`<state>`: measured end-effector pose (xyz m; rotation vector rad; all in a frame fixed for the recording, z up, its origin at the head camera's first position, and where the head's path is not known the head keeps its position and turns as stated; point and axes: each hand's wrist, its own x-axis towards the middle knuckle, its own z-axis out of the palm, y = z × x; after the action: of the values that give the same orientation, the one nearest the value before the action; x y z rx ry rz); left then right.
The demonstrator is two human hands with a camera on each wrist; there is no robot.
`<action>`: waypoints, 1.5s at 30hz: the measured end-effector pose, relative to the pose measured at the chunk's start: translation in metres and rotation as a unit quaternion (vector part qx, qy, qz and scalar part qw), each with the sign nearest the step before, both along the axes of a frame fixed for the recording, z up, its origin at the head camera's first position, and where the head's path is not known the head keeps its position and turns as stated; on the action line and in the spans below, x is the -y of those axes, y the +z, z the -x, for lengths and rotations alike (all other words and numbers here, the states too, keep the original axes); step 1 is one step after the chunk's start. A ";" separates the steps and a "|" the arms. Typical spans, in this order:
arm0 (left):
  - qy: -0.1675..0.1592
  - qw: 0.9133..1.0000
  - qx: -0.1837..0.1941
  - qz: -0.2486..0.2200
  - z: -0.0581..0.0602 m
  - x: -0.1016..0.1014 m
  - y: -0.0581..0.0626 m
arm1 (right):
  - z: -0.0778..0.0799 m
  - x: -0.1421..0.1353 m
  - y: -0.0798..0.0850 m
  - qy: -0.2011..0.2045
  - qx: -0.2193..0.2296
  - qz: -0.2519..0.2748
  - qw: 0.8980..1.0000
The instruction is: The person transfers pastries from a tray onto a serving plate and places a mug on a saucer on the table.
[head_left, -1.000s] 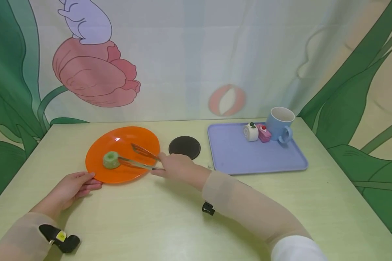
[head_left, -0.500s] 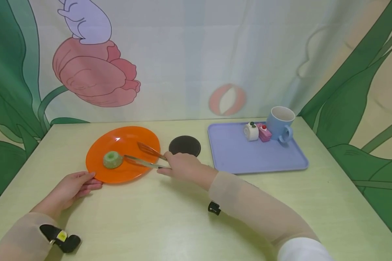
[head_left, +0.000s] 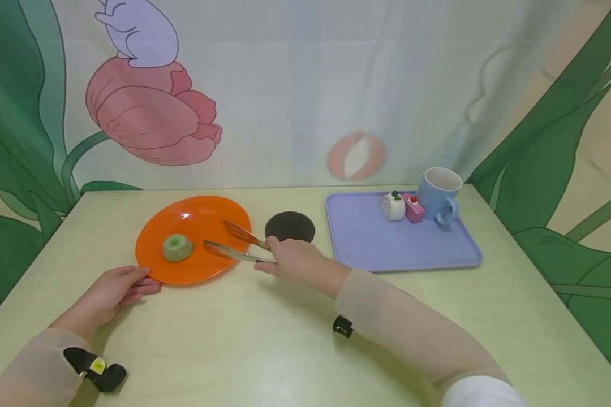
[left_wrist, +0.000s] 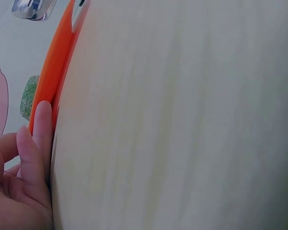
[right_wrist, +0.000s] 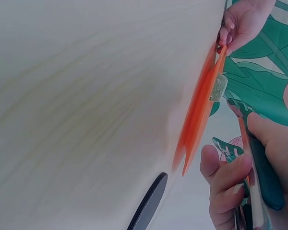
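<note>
Head view: left hand [head_left: 117,289] pinches orange plate [head_left: 196,213], right hand [head_left: 300,260] grips tongs [head_left: 239,255]; I judge green cake [head_left: 177,249] placed, next calls for drawing clear.

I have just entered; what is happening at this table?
A person's left hand pinches the rim of a round orange plate. The right hand holds metal tongs with arms spread, tips over the plate, gripping nothing. A small, round green cake-like piece lies on the plate, apart from the tongs. To the right are a flat round black disc and a rectangular lavender tray, which bears a white rolled cake, a pink cake piece and a light blue mug.
</note>
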<state>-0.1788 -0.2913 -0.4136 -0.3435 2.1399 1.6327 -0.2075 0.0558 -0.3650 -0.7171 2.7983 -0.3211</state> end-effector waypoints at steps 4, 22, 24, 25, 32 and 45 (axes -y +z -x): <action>-0.001 1.000 0.000 -0.001 0.001 0.000 -0.002 | 0.000 -0.006 -0.001 -0.003 -0.001 0.001 1.000; 0.004 1.000 0.001 0.002 0.003 0.004 -0.006 | 0.002 -0.034 -0.002 -0.025 -0.002 0.006 1.000; 0.005 1.000 0.002 0.002 0.003 0.004 -0.006 | 0.001 -0.036 -0.001 -0.029 0.001 0.005 1.000; 0.004 1.000 0.002 0.003 0.003 0.004 -0.006 | 0.001 -0.037 0.000 -0.030 0.003 0.005 1.000; 0.005 1.000 0.000 0.010 0.002 0.002 -0.006 | -0.001 -0.046 0.000 -0.033 -0.006 -0.001 0.999; 0.000 1.000 -0.006 0.011 0.000 0.000 -0.003 | 0.002 -0.060 -0.005 -0.039 -0.005 0.007 0.999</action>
<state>-0.1790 -0.2910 -0.4163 -0.3425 2.1672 1.6171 -0.2093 0.1160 -0.3700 -0.6148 2.8414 -0.3538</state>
